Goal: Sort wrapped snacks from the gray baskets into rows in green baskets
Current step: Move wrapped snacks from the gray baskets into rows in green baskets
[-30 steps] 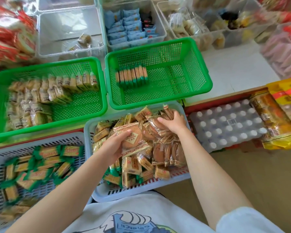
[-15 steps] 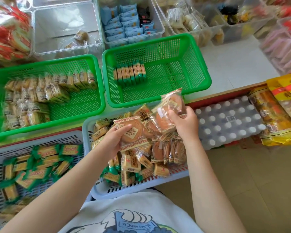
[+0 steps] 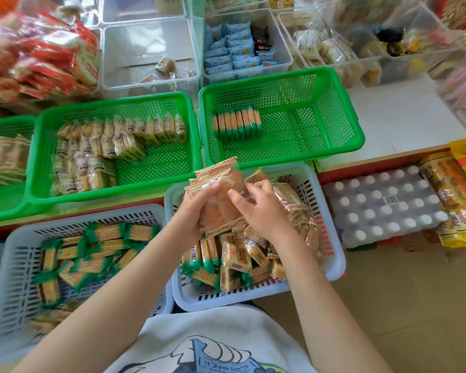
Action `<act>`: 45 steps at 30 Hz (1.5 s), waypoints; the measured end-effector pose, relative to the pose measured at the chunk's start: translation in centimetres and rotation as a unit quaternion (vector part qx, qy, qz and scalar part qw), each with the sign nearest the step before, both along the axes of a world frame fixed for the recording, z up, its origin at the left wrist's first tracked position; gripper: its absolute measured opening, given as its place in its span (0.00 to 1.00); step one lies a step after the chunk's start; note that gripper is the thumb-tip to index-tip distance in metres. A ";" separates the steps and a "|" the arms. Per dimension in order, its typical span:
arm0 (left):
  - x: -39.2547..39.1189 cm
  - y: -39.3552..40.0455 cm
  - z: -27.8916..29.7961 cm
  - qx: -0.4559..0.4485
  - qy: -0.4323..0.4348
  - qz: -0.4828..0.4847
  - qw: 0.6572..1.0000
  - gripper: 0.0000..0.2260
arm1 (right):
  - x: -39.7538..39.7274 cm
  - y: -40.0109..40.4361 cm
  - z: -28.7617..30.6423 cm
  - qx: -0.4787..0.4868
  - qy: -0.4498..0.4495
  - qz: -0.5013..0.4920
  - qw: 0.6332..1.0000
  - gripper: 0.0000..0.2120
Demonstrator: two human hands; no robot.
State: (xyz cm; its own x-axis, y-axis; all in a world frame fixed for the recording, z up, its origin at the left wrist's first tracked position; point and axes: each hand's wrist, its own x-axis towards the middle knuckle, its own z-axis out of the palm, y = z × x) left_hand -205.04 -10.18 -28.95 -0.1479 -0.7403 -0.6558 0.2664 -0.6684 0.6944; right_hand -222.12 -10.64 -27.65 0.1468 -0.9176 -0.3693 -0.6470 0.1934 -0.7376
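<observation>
Round snack packets (image 3: 221,208) gripped between both hands' fingers (image 3: 199,193)

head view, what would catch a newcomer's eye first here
Both hands meet at centre over the gray basket: the left hand grips a stack of round wrapped cakes and the right hand touches it from the other side. Behind them, two bright green baskets stand side by side; the right one holds one short row of green-edged packs at its left end.

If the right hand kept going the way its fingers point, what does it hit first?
The right hand points up-left into the stack of wrapped cakes held by the left hand; it already seems to touch them.
</observation>
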 end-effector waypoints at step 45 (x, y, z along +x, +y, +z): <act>66.3 4.6 -1.9 -0.037 0.025 0.236 0.971 0.32 | 69.2 -2.9 -0.5 0.338 -0.155 0.084 0.924 0.26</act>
